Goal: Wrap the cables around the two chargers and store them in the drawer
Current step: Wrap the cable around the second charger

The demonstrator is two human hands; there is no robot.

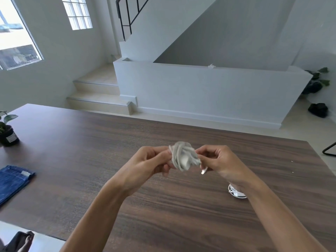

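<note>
Above the middle of the wooden table [109,160] I hold a white charger [184,157] with its white cable wound around it many times. My left hand [151,160] pinches the bundle's left side. My right hand [216,159] grips the loose end of the cable at the bundle's right side, and the metal plug [204,171] sticks out below my fingers. A second white charger [236,192], with its cable coiled around it, lies on the table partly hidden under my right forearm. No drawer is in view.
Folded blue jeans [12,180] lie at the table's left edge. A small potted plant [8,132] stands at the far left corner. Beyond the table are steps [98,99], a low white wall and a dark plant on the floor [316,84].
</note>
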